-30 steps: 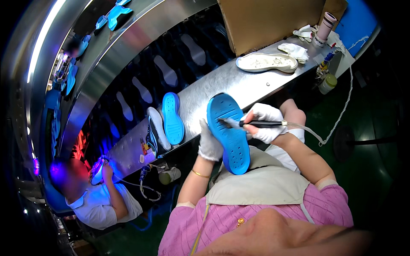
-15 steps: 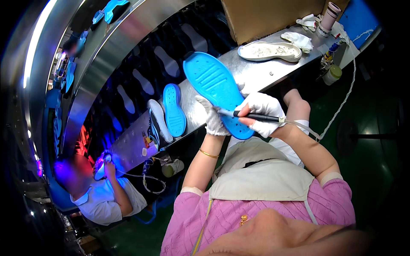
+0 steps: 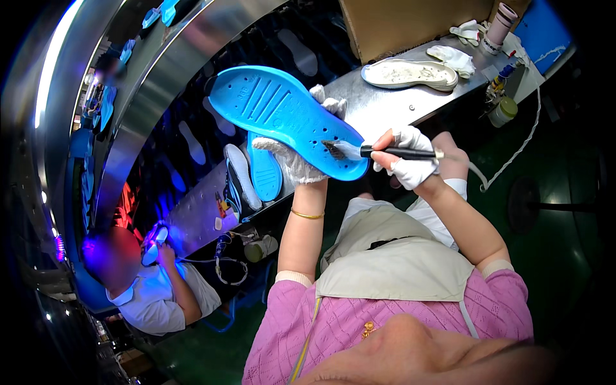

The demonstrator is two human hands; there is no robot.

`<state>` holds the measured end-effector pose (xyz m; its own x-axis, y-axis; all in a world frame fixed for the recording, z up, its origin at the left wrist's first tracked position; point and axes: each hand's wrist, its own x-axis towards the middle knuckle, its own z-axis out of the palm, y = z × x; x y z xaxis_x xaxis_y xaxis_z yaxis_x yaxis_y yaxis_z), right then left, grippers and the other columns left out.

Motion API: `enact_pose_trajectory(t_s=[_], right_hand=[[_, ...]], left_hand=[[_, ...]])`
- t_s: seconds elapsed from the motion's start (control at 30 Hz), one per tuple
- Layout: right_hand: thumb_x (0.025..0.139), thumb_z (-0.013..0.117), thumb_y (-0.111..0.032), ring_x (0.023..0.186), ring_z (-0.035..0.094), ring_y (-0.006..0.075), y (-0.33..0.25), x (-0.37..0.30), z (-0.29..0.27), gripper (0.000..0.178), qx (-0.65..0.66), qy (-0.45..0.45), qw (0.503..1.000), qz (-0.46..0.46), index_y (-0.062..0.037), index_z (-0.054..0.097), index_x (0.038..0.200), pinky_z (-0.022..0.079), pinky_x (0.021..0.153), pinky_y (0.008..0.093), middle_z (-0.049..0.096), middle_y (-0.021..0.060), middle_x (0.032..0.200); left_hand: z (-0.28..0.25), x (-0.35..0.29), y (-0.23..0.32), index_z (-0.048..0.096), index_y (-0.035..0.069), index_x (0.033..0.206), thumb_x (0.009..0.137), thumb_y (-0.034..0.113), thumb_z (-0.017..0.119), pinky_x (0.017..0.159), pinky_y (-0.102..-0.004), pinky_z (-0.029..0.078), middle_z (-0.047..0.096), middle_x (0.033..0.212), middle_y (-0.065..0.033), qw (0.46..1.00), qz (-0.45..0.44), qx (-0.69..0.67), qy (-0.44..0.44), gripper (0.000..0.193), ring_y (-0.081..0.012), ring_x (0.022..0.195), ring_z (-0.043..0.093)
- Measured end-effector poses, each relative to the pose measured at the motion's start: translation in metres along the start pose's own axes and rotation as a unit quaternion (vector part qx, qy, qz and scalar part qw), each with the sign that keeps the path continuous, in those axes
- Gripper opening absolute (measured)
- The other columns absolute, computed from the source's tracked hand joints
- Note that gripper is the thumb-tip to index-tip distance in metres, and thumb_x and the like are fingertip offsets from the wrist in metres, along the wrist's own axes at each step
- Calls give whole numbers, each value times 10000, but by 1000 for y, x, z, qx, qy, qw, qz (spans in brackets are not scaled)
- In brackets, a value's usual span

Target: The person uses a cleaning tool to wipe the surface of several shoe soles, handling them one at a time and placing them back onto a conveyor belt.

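Note:
A blue shoe sole [image 3: 289, 119] with small holes and ridges lies across my gloved left hand [image 3: 298, 163]; the thumb grips its near edge and fingertips show past the far edge. In my gloved right hand [image 3: 407, 157], fingers bare at the tips, is a brush [image 3: 398, 153] with a black handle and a thin tube at its rear. The dark bristle tip touches the sole's inner face near the rounded end by my right hand. A second blue sole [image 3: 265, 176] lies on the bench under the held one, partly covered, beside a dark shoe upper with a pale bottom [image 3: 240, 179].
The metal bench [image 3: 398, 109] bears a white sole [image 3: 410, 76], a white cloth glove [image 3: 451, 59] and a pink cup [image 3: 500, 29]. Lidded jars [image 3: 504, 111] hang below its edge. Dark conveyor with insole shapes [image 3: 298, 51] runs behind. A co-worker [image 3: 157, 289] sits at left.
The held sole has swung to the left and lies flatter, its far end now pointing left. My right hand has moved slightly up and right, with the brush tip now on the sole.

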<state>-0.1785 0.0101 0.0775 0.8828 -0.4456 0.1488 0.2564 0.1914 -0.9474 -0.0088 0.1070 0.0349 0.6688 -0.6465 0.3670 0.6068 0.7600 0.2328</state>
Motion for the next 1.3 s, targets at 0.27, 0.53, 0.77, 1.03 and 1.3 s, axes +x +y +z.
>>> enact_pose_trajectory(t_s=[0.27, 0.53, 0.77, 1.03, 1.3], right_hand=[[799, 707, 1, 737, 636, 103, -5, 7, -10, 138, 112, -45, 989, 81, -48, 581, 825, 504, 620, 211, 643, 75, 847], [754, 732, 11, 856, 632, 140, -6, 26, -29, 126, -133, -183, 966, 124, -37, 653, 840, 518, 794, 263, 663, 59, 908], [773, 693, -14, 829, 598, 133, -16, 32, -27, 100, -159, -152, 968, 121, -58, 653, 852, 494, 768, 271, 649, 33, 905], [751, 681, 20, 822, 607, 131, -14, 43, -26, 111, -151, -204, 957, 143, -70, 640, 801, 498, 762, 277, 643, 24, 854], [773, 669, -10, 815, 607, 131, -15, 50, -35, 83, -250, -229, 933, 118, -76, 642, 818, 492, 763, 270, 639, 24, 846]], left_hand=[[2, 13, 14, 394, 54, 1422, 622, 852, 541, 995, -513, 483, 526, 1328, -240, 990, -60, 83, -94, 1139, -370, 1124, 603], [14, 25, 25, 405, -15, 1396, 575, 815, 633, 903, -457, 557, 575, 1267, -217, 938, -186, 289, -54, 1190, -319, 1090, 632], [33, 40, 21, 450, -16, 1369, 693, 829, 529, 802, -416, 596, 616, 1187, -228, 869, -271, 414, -12, 1085, -308, 954, 681], [33, 55, 17, 423, 12, 1420, 863, 642, 585, 949, -389, 492, 547, 1309, -205, 771, -378, 495, 135, 856, -276, 1113, 585], [30, 60, 17, 422, 44, 1431, 823, 715, 566, 920, -387, 511, 555, 1295, -203, 743, -396, 524, 131, 918, -273, 1091, 595]])
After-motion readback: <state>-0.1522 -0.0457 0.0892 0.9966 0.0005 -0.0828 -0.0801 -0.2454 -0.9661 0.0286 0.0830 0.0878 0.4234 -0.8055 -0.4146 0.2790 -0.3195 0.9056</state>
